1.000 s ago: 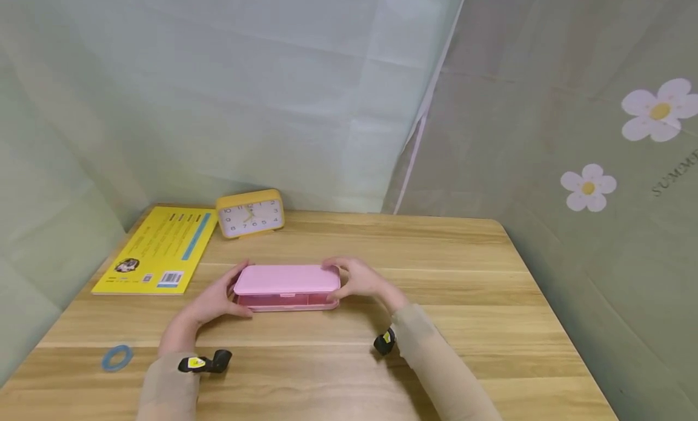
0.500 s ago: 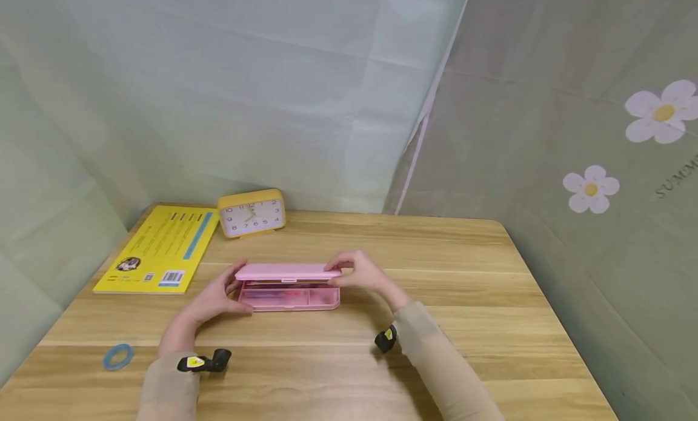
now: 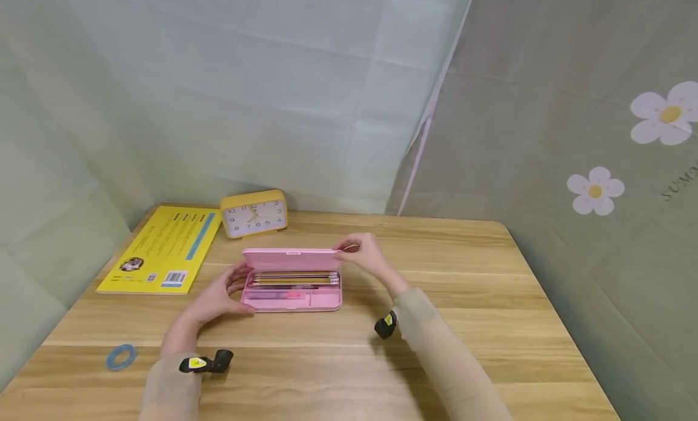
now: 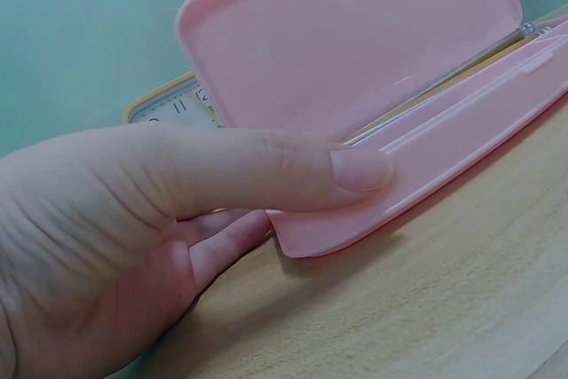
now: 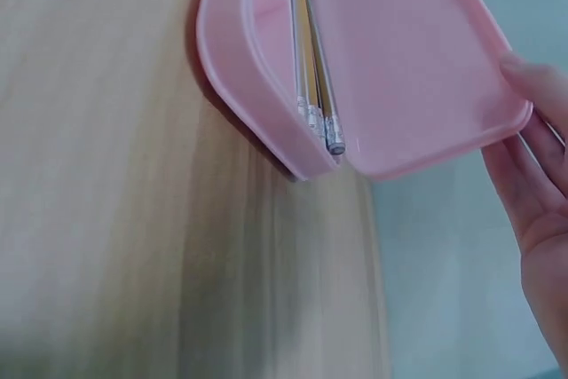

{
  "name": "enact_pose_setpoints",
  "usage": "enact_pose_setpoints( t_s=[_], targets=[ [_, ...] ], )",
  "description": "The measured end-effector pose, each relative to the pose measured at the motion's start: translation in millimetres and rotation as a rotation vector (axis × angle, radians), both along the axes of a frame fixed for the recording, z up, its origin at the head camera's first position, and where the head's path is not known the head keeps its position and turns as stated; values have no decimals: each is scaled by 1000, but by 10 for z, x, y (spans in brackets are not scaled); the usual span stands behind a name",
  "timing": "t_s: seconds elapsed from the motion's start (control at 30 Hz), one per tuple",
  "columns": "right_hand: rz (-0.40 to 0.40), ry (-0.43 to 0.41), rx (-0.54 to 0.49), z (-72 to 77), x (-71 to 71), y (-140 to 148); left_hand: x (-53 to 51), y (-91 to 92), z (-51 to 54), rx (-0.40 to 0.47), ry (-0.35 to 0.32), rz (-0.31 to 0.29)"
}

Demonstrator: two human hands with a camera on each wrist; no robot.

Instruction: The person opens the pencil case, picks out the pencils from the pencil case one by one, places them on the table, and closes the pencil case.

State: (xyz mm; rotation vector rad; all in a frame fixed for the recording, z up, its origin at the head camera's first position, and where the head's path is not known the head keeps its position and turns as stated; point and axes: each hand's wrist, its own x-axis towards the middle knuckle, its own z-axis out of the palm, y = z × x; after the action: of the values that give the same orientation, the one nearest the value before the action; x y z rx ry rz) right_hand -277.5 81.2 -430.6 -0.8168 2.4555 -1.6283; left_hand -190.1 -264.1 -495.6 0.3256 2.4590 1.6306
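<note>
A pink pencil case (image 3: 326, 300) lies on the wooden table with its lid (image 3: 294, 261) raised on the far side. Several pencils (image 3: 297, 280) fill its rear compartment; a pen with a pink end (image 3: 275, 295) lies in the front one, beside a small bare compartment at the right. My left hand (image 3: 220, 295) grips the case's left end, thumb on the front wall (image 4: 426, 175) and other fingers around the back corner. With thumb and fingers, my right hand (image 3: 364, 254) pinches the lid's right corner, seen up close as the lid edge (image 5: 461, 144) in the right wrist view.
Behind the case at the left stands a yellow alarm clock (image 3: 254, 215). A yellow book (image 3: 163, 251) lies at the table's far left. A blue ring (image 3: 120, 357) is near the left front. Curtains (image 3: 305, 106) hang along the table's back and sides.
The lid has swung up and back with my right hand, from slightly ajar to well raised, bringing the pencils into sight. My left hand has stayed at the case's left end.
</note>
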Motion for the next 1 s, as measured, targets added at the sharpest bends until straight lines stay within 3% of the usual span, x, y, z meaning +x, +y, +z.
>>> enact_pose_setpoints(
  t_s=[0.23,0.57,1.0],
  targets=[
    [-148,50,-14,15,-143,-77,-12,1,-16,34,9,-5],
    [-278,33,39,-32,-250,-139,-9,9,-43,46,4,0],
    [-322,-48,58,-237,-289,-114,-2,-6,-7,8,-15,7]
  ],
)
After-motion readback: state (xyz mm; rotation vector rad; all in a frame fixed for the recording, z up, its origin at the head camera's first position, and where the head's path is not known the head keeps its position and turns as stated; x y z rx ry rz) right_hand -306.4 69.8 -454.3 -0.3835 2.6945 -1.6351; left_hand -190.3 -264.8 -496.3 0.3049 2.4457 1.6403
